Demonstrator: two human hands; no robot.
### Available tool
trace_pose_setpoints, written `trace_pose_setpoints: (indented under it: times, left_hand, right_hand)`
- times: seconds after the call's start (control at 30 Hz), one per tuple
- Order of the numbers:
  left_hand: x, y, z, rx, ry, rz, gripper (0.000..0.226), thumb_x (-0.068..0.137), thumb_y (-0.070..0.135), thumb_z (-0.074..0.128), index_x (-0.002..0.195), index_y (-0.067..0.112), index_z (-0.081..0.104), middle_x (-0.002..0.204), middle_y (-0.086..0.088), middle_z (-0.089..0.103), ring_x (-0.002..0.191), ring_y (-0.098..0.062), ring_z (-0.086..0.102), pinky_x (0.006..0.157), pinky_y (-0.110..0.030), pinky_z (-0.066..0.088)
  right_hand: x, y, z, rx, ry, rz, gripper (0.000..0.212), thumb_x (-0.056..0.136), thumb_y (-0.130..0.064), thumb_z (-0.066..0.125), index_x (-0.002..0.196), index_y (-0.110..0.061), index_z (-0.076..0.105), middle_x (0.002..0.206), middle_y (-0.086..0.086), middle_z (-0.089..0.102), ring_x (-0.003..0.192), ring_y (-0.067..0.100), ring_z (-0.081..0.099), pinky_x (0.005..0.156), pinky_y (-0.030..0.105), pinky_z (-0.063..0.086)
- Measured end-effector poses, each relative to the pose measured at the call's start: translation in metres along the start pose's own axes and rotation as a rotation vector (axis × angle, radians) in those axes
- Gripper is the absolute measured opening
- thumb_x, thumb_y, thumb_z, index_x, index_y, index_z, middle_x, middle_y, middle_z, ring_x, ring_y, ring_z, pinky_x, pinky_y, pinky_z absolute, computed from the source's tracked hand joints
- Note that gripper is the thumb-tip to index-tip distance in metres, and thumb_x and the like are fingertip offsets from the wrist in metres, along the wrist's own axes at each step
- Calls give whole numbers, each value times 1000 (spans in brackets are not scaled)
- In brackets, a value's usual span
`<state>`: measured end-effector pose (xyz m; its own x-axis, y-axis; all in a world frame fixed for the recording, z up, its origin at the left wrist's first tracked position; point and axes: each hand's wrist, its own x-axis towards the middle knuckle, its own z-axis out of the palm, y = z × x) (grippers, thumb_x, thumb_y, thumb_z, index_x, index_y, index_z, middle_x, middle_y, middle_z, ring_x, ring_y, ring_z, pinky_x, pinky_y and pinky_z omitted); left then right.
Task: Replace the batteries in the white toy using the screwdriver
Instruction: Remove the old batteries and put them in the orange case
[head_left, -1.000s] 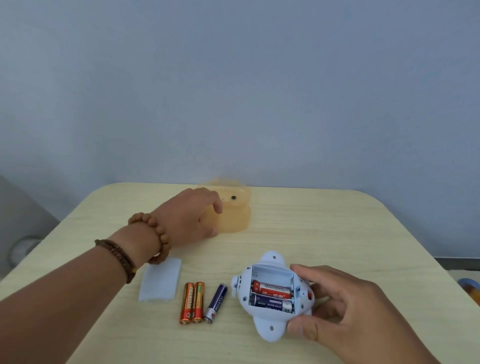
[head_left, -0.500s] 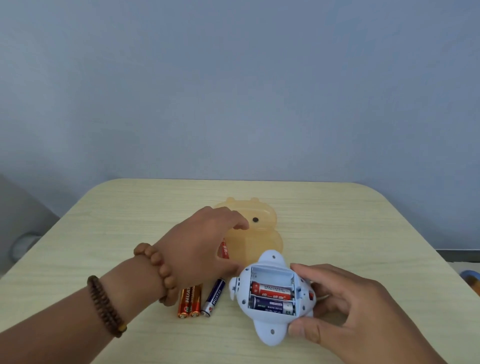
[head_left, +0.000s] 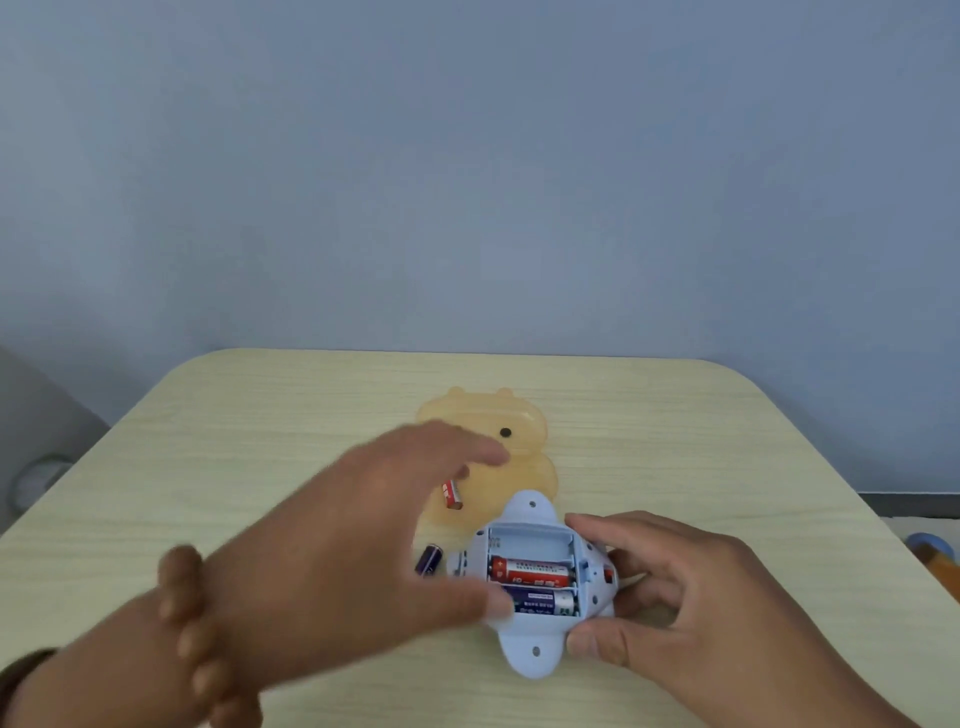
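Right hand (head_left: 691, 597) gripped white toy (head_left: 535, 660) | blurry left hand (head_left: 353, 545) held red battery (head_left: 452, 493) | battery at toy's 10 o'clock

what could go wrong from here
1. The left hand pinches the red battery by one end and is motion-blurred, so the battery may slip out.
2. Only the top slot of the white toy is empty, and its polarity marks are unreadable here, so the cell could go in backwards.
3. The purple battery lies loose beside the toy, under that hand, and could get knocked away.
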<state>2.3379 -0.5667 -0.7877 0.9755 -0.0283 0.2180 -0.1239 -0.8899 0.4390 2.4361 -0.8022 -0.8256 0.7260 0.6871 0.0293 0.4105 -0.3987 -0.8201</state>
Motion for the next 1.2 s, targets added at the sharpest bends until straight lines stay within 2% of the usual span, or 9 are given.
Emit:
trace_pose_setpoints:
  times: [0.07, 0.2, 0.37, 0.43, 0.5, 0.6, 0.87, 1.07, 1.2]
  left_hand:
    - [-12, 3, 15, 27, -42, -7, 86, 61, 77, 66, 135, 57, 29, 125, 47, 36, 121, 24, 31, 90, 0, 30]
    - [-16, -1, 30, -1, -46, 6, 78, 73, 59, 74, 140, 48, 36, 121, 41, 41, 115, 26, 31, 91, 5, 23]
    - [-15, -4, 31, 15, -16, 23, 73, 67, 50, 79, 135, 40, 53, 118, 28, 60, 110, 18, 43, 90, 4, 28]
    - [-15, -5, 32, 63, -4, 59, 69, 60, 52, 80, 125, 38, 62, 104, 29, 65, 96, 29, 43, 84, 7, 28]
    - [-14, -4, 32, 72, 6, 91, 64, 54, 55, 75, 114, 37, 67, 91, 31, 64, 85, 38, 35, 80, 12, 24]
    - [-13, 0, 30, 49, 6, 121, 59, 51, 55, 68, 106, 35, 71, 85, 27, 67, 78, 26, 33, 77, 14, 21]
    - [-15, 4, 30, 33, -39, 118, 55, 45, 40, 86, 98, 35, 70, 75, 23, 64, 75, 7, 51, 73, 8, 28]
    - [-14, 5, 31, 23, -33, 145, 57, 43, 47, 79, 98, 37, 68, 74, 27, 60, 70, 35, 29, 72, 11, 24]
    - [-13, 3, 33, 43, -19, 126, 55, 51, 57, 63, 103, 38, 67, 75, 32, 52, 72, 39, 27, 76, 10, 26]
  right_hand:
    - [0, -2, 0, -14, -7, 0, 67, 61, -20, 96, 117, -46, 69, 107, -27, 71, 88, 2, 74, 80, 17, 58]
    - [-2, -7, 0, -56, -12, 12, 68, 64, -28, 94, 122, -47, 65, 110, -32, 68, 93, -4, 72, 83, 14, 56]
    - [-4, -35, 4, -314, -50, 10, 60, 62, -73, 57, 120, -64, 45, 129, -45, 45, 115, -20, 49, 95, 15, 47]
    - [0, -45, 13, -371, 43, -1, 67, 70, -71, 52, 134, -55, 40, 129, -40, 45, 118, -15, 47, 98, 17, 45]
    - [4, -52, 26, -381, 92, -5, 58, 82, -60, 55, 137, -48, 39, 126, -34, 46, 115, -8, 49, 97, 20, 45]
    - [10, -55, 40, -411, 118, -24, 52, 86, -53, 55, 136, -43, 40, 125, -28, 45, 112, -2, 49, 95, 24, 47]
    - [17, -59, 47, -423, 89, 23, 45, 82, -46, 58, 123, -43, 43, 117, -21, 46, 103, 3, 51, 86, 22, 49]
    - [18, -59, 43, -388, 72, 32, 44, 77, -49, 57, 118, -45, 42, 114, -23, 46, 101, 2, 54, 86, 26, 52]
    - [17, -57, 39, -349, 69, 15, 50, 71, -53, 47, 121, -47, 43, 116, -26, 48, 105, 0, 53, 90, 27, 51]
